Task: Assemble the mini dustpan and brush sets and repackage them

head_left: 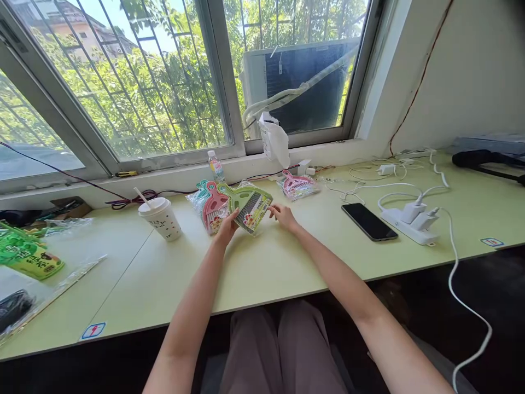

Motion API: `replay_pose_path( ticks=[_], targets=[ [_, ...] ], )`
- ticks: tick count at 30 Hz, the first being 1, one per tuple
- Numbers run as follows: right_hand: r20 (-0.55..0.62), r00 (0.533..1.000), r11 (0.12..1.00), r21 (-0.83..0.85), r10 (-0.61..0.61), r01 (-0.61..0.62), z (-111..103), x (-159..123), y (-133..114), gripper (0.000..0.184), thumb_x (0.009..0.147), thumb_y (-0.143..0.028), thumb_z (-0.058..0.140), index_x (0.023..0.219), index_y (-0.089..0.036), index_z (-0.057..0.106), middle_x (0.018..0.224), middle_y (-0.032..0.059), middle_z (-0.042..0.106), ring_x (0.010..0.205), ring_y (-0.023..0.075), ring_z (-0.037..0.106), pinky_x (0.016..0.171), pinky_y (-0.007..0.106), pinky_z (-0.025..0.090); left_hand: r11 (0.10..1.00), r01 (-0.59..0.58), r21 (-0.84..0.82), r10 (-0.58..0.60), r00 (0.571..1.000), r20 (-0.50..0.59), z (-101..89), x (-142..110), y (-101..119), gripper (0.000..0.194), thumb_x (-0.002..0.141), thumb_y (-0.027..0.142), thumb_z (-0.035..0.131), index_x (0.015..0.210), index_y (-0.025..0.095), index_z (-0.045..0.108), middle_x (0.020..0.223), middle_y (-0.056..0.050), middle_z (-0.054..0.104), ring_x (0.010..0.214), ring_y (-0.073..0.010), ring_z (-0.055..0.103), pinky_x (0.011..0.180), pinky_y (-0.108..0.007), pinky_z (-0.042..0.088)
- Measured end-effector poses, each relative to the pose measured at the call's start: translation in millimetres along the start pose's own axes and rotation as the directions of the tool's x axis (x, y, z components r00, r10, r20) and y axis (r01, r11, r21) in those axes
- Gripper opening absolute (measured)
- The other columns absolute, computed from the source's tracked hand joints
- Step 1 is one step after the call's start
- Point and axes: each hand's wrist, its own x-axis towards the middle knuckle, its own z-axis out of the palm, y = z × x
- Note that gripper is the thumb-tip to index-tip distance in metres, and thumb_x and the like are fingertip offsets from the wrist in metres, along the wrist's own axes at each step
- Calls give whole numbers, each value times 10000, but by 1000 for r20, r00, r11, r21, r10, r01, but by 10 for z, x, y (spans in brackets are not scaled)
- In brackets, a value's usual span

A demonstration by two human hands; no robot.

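Observation:
A green mini dustpan and brush set (249, 207) with a printed card is tilted above the table, gripped at its lower left by my left hand (228, 227). At its right edge, my right hand (284, 216) has its fingers bent and drawn together; whether they pinch the edge or a wrapper is too small to tell. Directly left of the green set lies a pink dustpan and brush set (215, 207) in clear wrap, with a teal one (200, 192) partly hidden behind it. Another pink set (296, 185) lies farther back to the right.
Left stands a lidded cup (164, 221) with a straw; a small bottle (216, 167) is by the window. To the right are a phone (368, 221) and a power strip (410, 224) with trailing white cables. Green packets (30, 254) lie far left.

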Motion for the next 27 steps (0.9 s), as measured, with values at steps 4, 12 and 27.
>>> replay_pose_path(
  ticks=[4, 12, 27],
  targets=[
    [-38, 963, 841, 497, 269, -215, 74, 37, -1, 166, 813, -209, 728, 850, -202, 566, 681, -16, 678, 603, 110, 618, 672, 244, 506, 999, 45, 8, -46, 990, 135, -24, -41, 14, 330, 875, 271, 653, 1199, 213, 642, 1004, -31, 759, 917, -193, 719, 852, -332, 579],
    [24, 957, 587, 785, 288, -196, 59, 82, 98, 524, 593, -130, 888, 952, -245, 524, 830, -31, 714, 792, 132, 700, 867, 319, 589, 986, 147, 78, -162, 952, 261, -54, -18, -30, 375, 993, 415, 453, 1153, 177, 695, 1031, -84, 756, 1035, -241, 685, 957, -397, 549],
    [52, 967, 669, 713, 248, -209, -12, 9, -131, 426, 679, -174, 836, 1045, -209, 623, 797, 10, 746, 719, 173, 726, 757, 345, 626, 1000, 8, -2, -8, 999, -47, -5, 61, -23, 338, 917, 463, 599, 1099, 189, 674, 956, -82, 740, 992, -214, 699, 907, -372, 575]
  ],
)
